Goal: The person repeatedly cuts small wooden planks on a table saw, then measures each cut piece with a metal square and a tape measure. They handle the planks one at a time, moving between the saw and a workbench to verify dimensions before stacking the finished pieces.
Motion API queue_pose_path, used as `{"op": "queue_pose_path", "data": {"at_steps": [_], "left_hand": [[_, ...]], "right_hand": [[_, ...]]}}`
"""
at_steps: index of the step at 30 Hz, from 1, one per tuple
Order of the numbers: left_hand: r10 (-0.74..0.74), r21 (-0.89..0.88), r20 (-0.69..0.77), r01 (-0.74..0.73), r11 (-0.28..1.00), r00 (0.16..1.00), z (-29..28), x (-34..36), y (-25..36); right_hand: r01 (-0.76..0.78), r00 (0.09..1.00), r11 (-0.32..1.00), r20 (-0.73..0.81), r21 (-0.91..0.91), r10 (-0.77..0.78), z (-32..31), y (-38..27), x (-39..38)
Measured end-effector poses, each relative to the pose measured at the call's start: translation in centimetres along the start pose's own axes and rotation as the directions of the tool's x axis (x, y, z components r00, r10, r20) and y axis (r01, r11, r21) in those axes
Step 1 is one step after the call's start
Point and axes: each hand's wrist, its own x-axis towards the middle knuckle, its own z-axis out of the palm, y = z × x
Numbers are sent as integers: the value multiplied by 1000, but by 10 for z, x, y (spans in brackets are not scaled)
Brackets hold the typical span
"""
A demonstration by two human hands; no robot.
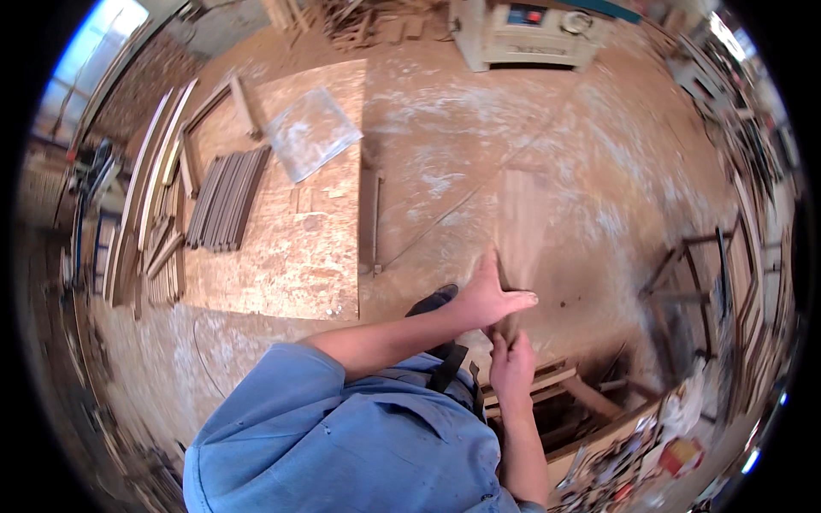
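A brown wooden board [520, 214], smeared by motion, stretches away from me above the floor. My left hand [489, 295] is at its near part, the thumb lying across the wood and the forefinger along its left side; the other fingers are hidden. Close to my body, my right hand [511, 363] grips the near end, its thumb pointing up along the wood. Whether this is one board or several strips side by side cannot be made out through the blur.
Left stands a plywood-topped table [291, 278] bearing a row of dark strips [228, 201], a clear sheet [314, 132] and a wooden frame [205, 107]. A machine [534, 38] is at the back. Right are a dark frame [684, 295] and a tool-strewn bench [616, 462].
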Motion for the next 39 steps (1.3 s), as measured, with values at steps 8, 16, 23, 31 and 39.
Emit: {"op": "queue_pose_path", "data": {"at_steps": [8, 16, 23, 31, 39], "left_hand": [[-14, 275, -535, 189, 943, 845, -191, 49, -8], [-103, 532, -772, 726, 436, 627, -345, 11, -149], [517, 802, -523, 596, 29, 678, -350, -20, -189], [397, 818, -526, 575, -5, 752, -240, 167, -63], [102, 894, -41, -9, 447, 994, -69, 465, 36]], "right_hand": [[285, 796, 953, 529, 102, -294, 28, -118, 115], [100, 880, 985, 474, -143, -21, -7, 14, 179], [-148, 931, 984, 322, -101, 173, -66, 107, 222], [-299, 938, 953, 197, 52, 284, -123, 226, 313], [-323, 941, 912, -15, 252, 338, -265, 286, 455]]}}
